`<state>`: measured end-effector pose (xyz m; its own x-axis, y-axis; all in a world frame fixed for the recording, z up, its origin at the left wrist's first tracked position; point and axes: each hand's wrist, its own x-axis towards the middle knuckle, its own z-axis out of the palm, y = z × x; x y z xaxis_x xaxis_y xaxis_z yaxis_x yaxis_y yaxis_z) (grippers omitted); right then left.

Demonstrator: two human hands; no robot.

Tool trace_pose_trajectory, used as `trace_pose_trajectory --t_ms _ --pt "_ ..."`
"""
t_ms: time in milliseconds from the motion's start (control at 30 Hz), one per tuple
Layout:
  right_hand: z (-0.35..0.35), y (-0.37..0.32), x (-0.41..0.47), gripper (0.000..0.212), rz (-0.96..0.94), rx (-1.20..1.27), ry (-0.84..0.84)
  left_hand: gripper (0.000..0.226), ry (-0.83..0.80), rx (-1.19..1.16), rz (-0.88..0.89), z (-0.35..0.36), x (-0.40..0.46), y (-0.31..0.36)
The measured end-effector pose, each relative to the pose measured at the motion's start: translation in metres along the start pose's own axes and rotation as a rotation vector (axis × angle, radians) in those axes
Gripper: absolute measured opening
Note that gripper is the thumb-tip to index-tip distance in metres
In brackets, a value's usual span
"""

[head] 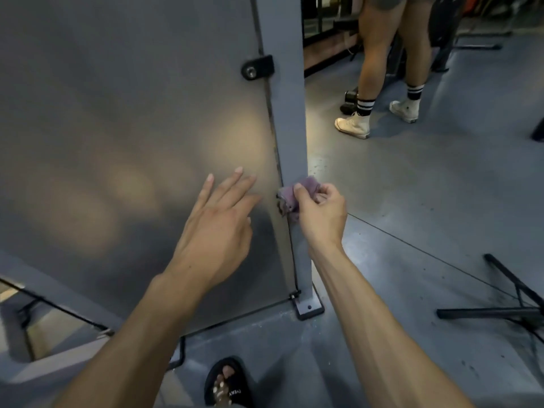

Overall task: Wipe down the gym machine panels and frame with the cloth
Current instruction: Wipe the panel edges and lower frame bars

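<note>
The right hand (319, 214) pinches the purple cloth (297, 194) on the frame post (290, 128), at 3 o'clock of the left hand (217, 228), whose fingers lie spread on the grey panel (117, 113).

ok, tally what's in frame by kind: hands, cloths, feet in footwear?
hands: 2, left and right
cloth: 1, purple
white sneakers: 2
black sandal: 1
Total: 6
</note>
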<state>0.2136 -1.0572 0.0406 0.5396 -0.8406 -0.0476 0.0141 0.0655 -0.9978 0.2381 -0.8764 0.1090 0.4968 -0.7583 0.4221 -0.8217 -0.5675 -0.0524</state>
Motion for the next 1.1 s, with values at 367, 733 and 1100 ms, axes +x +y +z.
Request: trace_pose_trajectory --t_ms 367,733,1100 --pt "0.006 -0.021 0.002 0.020 0.029 -0.041 0.013 0.052 0.059 -0.138 -0.071 0.009 -0.001 0.005" --pt "-0.003 -0.004 -0.002 0.019 0.123 -0.098 0.026 0.054 0.176 -0.173 -0.049 0.001 0.010 -0.002" --pt "0.001 -0.007 -0.001 0.018 0.054 -0.032 0.042 0.062 0.265 -0.073 -0.057 -0.004 0.019 0.000"
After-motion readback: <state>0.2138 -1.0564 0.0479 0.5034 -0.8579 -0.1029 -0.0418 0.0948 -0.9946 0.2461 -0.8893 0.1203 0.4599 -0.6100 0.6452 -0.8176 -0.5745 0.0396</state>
